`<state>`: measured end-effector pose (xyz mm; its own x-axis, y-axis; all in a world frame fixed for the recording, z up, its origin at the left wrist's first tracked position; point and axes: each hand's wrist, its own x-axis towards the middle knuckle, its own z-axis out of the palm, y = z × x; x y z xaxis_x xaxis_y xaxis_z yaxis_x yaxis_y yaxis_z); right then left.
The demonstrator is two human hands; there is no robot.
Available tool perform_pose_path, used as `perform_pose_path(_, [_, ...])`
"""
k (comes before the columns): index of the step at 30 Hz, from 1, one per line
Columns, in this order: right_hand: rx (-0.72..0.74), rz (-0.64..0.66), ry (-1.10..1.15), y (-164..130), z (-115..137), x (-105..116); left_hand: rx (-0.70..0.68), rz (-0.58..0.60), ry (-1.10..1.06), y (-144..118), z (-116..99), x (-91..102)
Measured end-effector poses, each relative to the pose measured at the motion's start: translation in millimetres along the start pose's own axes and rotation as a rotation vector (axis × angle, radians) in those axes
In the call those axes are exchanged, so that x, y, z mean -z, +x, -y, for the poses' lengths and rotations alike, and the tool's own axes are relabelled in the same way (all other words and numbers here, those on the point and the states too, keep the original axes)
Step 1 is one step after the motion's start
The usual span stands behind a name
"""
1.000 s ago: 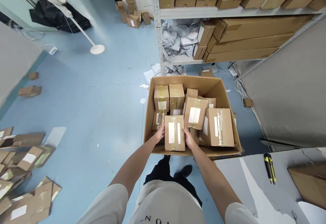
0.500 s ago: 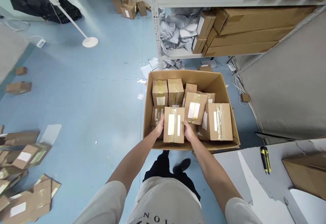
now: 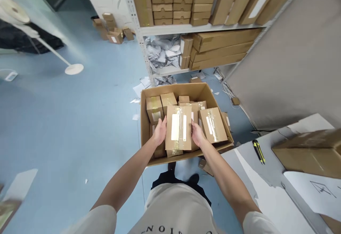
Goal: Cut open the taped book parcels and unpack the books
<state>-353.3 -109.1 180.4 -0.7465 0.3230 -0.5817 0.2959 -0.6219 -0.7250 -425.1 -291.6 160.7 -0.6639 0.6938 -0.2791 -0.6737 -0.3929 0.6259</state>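
Observation:
Between my two hands is a taped cardboard box (image 3: pixel 179 127) with two white labels on its top. My left hand (image 3: pixel 160 131) presses against its left side, and my right hand (image 3: pixel 197 133) grips the right side. The box is held above a large open carton (image 3: pixel 145 148) that contains several smaller cardboard boxes. One taped box (image 3: pixel 213 124) with a white label sits at the carton's right, close to my right hand. Another small box (image 3: pixel 154 108) stands at the left, beyond my left hand.
A metal shelf (image 3: pixel 165 30) with stacked boxes and grey packets stands behind the carton. At the right, a table (image 3: pixel 269 184) bears a yellow and black utility knife (image 3: pixel 258 151) and a larger cardboard box (image 3: pixel 306 156). A white stand's base (image 3: pixel 74 69) rests on the blue floor.
The held box has risen out of the carton, closer to me, and looks larger. My view has turned to the right and tilted up, showing more of the shelf.

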Motion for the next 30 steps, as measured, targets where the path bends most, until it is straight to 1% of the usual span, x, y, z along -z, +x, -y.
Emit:
perform_pose_path(3, [0.046,-0.075,0.031,-24.8,20.5,10.1,0.036,0.064,0.037,5.8,-5.0,-30.2])
perform_pose_path(6, [0.083,-0.099,0.042,-49.1,40.3,30.5,0.129,0.148,0.051,17.3,-5.5,-65.4])
perform_pose_path(9, [0.155,-0.143,0.078,-76.2,56.6,62.5,0.259,0.268,0.078,32.3,4.0,-108.3])
perform_pose_path(12, [0.245,-0.235,0.129,-109.0,66.7,106.6,0.378,0.377,0.127,47.3,30.1,-157.0])
perform_pose_path(14, [0.291,-0.305,0.157,-134.6,68.9,141.8,0.456,0.442,0.176,55.2,58.0,-190.7])
perform_pose_path(16, [0.319,-0.384,0.189,-163.0,66.9,180.0,0.541,0.510,0.221,59.8,93.4,-224.5])
perform_pose_path(19, [0.359,-0.513,0.274,-209.1,56.9,239.9,0.673,0.625,0.266,57.6,156.9,-273.6])
perform_pose_path(22, [0.392,-0.615,0.376,-255.5,40.8,299.6,0.768,0.705,0.309,45.0,226.5,-317.1])
perform_pose_path(24, [0.392,-0.663,0.440,-283.8,28.6,337.8,0.819,0.723,0.355,33.2,272.0,-340.6])
perform_pose_path(26, [0.382,-0.692,0.487,-307.9,15.8,373.7,0.865,0.737,0.398,21.5,314.5,-358.8])
perform_pose_path(28, [0.370,-0.715,0.526,-327.2,2.7,406.2,0.903,0.752,0.425,11.3,352.8,-372.0])
perform_pose_path(30, [0.369,-0.732,0.565,-341.7,-10.7,434.3,0.936,0.746,0.447,3.1,386.4,-380.5])
